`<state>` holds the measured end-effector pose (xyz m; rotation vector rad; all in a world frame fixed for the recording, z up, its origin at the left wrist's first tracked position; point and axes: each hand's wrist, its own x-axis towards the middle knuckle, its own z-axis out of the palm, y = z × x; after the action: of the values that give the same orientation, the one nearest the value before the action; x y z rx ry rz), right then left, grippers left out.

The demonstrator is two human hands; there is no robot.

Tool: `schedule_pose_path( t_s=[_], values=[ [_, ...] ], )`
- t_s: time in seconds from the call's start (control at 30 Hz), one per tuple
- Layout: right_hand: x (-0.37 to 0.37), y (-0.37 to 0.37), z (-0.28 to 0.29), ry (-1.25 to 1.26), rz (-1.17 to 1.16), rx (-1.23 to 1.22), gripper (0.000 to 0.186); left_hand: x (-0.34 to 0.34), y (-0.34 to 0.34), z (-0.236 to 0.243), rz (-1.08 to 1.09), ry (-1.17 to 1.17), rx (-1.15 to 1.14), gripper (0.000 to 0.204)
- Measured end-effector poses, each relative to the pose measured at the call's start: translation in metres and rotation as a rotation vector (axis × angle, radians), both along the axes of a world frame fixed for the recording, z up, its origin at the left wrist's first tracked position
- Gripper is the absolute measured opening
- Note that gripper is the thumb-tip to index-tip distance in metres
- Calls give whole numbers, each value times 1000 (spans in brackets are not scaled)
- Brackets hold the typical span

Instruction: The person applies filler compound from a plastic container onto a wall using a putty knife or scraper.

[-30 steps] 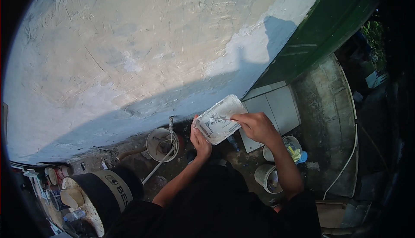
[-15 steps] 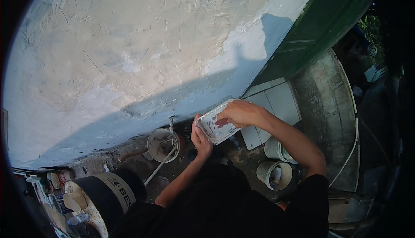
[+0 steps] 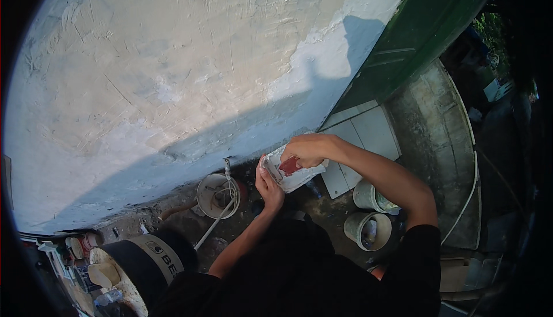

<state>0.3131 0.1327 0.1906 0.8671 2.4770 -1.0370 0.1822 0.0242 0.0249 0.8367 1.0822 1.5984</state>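
Observation:
My left hand (image 3: 267, 181) grips the left side of a white, paint-smeared plastic tray (image 3: 302, 177), held out in front of the wall's shaded foot. My right hand (image 3: 309, 149) is closed on a small red scraper (image 3: 291, 166), whose flat red part lies over the inside of the tray. My right forearm reaches in from the lower right, across the pale tiles. The scraper's far end and some of the tray are hidden under my right hand.
Rough plastered wall (image 3: 190, 58); green door (image 3: 397, 46); pale tiles (image 3: 366, 133); bucket with coiled hose (image 3: 205, 195); two buckets (image 3: 364, 196) (image 3: 351, 230) at right; dark drum (image 3: 135, 259) and clutter at lower left; curved concrete ledge (image 3: 438, 121) with a white pipe along it.
My right hand has moved from the tray's right side to over its middle, and the red part of the scraper has come into view. My left hand still holds the tray.

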Motion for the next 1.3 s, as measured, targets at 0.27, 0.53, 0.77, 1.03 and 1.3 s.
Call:
schedule_pose_path(
  t_s=[0.27,0.53,0.77,1.03,1.3],
  values=[
    [0,16,-11,-42,52,-151,29,3,-3,2,58,146,21,48],
    [8,24,-32,82,-69,-338,28,4,-1,0,143,170,2,46],
    [16,32,-50,128,-192,-517,31,5,2,-3,140,203,-14,48],
    [32,32,-73,202,-321,-636,30,2,5,-15,118,126,-1,45],
    [45,28,-76,320,-464,-769,30,5,8,-9,114,95,14,44]
  ],
)
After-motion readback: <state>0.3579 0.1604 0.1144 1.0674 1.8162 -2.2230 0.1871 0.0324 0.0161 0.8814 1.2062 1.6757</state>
